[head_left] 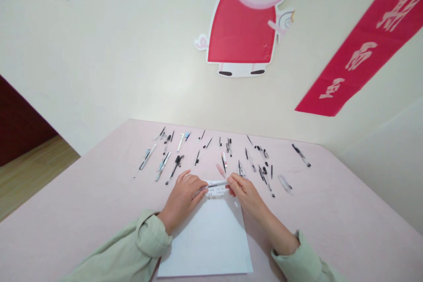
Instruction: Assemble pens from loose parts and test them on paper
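Observation:
My left hand (pixel 183 197) and my right hand (pixel 243 191) both grip one slim pen (pixel 216 184), held level between them, each hand at one end. The pen hovers just above the far edge of a white sheet of paper (pixel 211 238) that lies on the pink table (pixel 82 211). A small printed white strip (pixel 216 192) lies on the paper's top edge, right under the pen. Both sleeves are pale green.
Several pens and pen parts (pixel 172 158) lie scattered in rows across the far half of the table, from left (pixel 147 157) to right (pixel 300 154). A wall with a cartoon cutout (pixel 244 31) and a red banner (pixel 360 53) stands behind the table.

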Demonstrator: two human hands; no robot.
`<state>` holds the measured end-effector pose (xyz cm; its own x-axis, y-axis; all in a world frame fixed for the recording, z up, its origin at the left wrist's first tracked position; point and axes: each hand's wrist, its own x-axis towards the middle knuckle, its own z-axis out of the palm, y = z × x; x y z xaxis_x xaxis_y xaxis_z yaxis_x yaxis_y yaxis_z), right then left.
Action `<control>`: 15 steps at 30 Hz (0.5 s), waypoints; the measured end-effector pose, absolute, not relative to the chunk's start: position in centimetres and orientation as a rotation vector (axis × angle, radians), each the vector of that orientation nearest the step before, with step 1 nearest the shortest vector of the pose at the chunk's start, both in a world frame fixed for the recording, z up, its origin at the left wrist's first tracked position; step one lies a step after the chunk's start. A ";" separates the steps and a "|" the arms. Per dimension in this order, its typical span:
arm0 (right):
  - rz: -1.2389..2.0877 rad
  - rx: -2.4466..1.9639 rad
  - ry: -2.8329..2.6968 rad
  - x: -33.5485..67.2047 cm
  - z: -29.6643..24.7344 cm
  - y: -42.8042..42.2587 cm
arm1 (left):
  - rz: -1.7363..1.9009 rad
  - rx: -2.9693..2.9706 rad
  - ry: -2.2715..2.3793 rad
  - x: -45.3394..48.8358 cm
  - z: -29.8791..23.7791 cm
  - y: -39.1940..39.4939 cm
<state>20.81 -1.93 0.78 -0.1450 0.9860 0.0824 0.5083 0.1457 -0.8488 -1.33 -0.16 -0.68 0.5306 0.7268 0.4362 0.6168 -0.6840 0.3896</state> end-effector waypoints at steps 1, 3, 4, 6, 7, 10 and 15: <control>0.893 -1.439 -1.751 20.8 0.8 -1.9 | 0.870 2.580 1.145 -1.3 -0.7 -0.2; 0.872 -1.443 -1.760 20.8 0.8 -1.9 | 0.875 2.585 1.144 -1.4 -0.8 -0.2; 0.864 -1.445 -1.764 20.8 0.8 -1.9 | 0.876 2.589 1.143 -1.4 -0.8 -0.2; 0.855 -1.448 -1.767 20.8 0.9 -1.8 | 0.885 2.599 1.135 -1.4 -0.7 -0.2; 0.854 -1.448 -1.766 20.8 1.0 -1.8 | 0.894 2.603 1.128 -1.4 -0.6 -0.2; 0.871 -1.445 -1.754 20.7 1.1 -1.8 | 0.931 2.619 1.116 -1.5 -0.2 -0.3; 0.943 -1.426 -1.704 20.7 1.0 -1.8 | 0.960 2.639 1.124 -1.5 0.2 -0.5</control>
